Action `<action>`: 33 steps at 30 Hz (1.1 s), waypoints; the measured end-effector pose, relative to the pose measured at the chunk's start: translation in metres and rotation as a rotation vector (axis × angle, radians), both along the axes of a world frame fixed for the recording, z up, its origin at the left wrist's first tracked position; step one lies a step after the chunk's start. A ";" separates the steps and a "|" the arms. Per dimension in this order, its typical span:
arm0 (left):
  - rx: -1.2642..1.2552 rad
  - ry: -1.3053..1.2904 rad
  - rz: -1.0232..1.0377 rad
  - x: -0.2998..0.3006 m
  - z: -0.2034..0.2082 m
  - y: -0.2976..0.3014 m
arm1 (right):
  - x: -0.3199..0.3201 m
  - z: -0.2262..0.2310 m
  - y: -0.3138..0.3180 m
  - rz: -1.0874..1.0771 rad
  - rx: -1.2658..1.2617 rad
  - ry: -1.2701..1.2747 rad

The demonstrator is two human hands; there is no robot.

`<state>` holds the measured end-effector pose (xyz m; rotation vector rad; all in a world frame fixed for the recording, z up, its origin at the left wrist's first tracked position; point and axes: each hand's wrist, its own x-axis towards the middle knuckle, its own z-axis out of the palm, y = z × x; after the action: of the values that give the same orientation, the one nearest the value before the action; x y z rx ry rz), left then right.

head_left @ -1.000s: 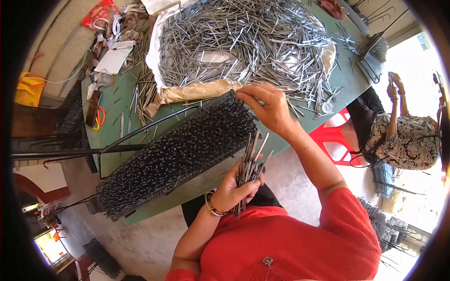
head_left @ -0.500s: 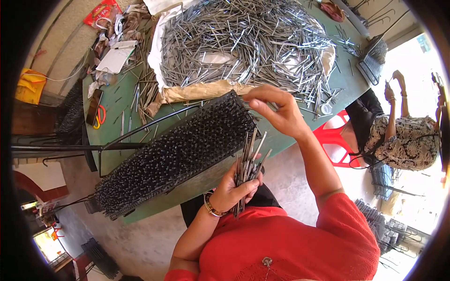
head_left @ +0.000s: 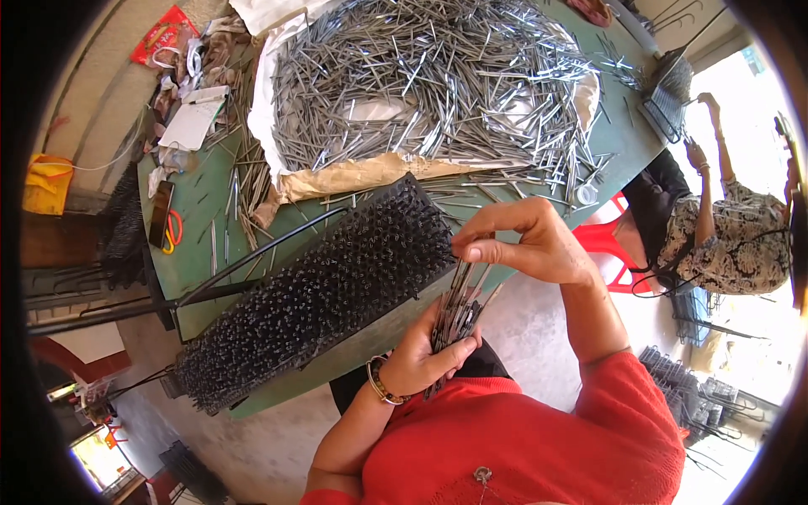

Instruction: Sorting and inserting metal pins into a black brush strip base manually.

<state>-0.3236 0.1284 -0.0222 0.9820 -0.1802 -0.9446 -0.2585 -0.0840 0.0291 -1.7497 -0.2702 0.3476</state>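
My left hand (head_left: pixel 421 358) is wrapped round a bundle of thin metal strips (head_left: pixel 457 313), which stands upright with its ends fanned out at the top. Just above, my right hand (head_left: pixel 539 244) has thumb and forefinger pinched together at the upper ends of the strips, beside the right end of a long black rack (head_left: pixel 320 290). The rack is densely filled with small dark upright pieces with shiny tips. It lies slantwise across the near edge of the table. The fingertips partly hide what the right hand pinches.
A large heap of loose metal strips (head_left: pixel 404 76) lies on brown paper (head_left: pixel 353 179) on the green table (head_left: pixel 619 172). Scissors (head_left: pixel 174 231), a phone (head_left: pixel 161 214) and a notebook (head_left: pixel 192 122) lie at left. A long black rod runs left from the rack. Another person sits at right.
My right hand has come down from beside the rack's end to the tops of the strips, its fingers closing. The view has shifted slightly; the left hand keeps its bundle.
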 end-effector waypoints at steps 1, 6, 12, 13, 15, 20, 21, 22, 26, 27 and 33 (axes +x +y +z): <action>-0.002 0.013 0.000 0.004 0.002 0.001 | 0.005 0.000 -0.001 0.038 -0.032 -0.031; 0.041 -0.036 0.051 0.026 0.008 0.004 | 0.035 0.001 0.000 0.141 -0.051 0.036; 0.116 -0.017 0.062 0.048 0.022 0.009 | 0.067 0.014 0.006 0.151 -0.081 0.158; 0.118 0.002 0.064 0.051 0.027 0.008 | 0.070 0.019 0.006 0.108 -0.058 0.217; 0.163 -0.073 0.130 0.060 0.041 0.005 | 0.074 0.032 0.004 0.073 -0.034 0.286; 0.270 -0.048 0.034 0.062 0.067 -0.002 | 0.076 0.054 -0.007 -0.001 -0.108 0.345; 0.284 -0.039 0.047 0.059 0.076 -0.006 | 0.076 0.056 -0.011 -0.003 -0.172 0.367; 0.275 -0.009 0.056 0.057 0.084 -0.008 | 0.075 0.055 -0.015 -0.017 -0.130 0.414; 0.281 0.048 0.129 0.040 0.108 -0.022 | 0.072 0.072 -0.026 -0.027 0.031 0.578; 0.309 0.068 0.148 0.035 0.115 -0.026 | 0.071 0.073 -0.028 -0.038 0.079 0.615; 0.242 0.131 0.420 0.012 0.148 -0.064 | 0.070 0.099 -0.039 -0.025 0.190 0.471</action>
<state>-0.3117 0.0645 0.1256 1.1207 0.2503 -0.6478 -0.1885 -0.1228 0.1282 -1.4348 0.0574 0.6788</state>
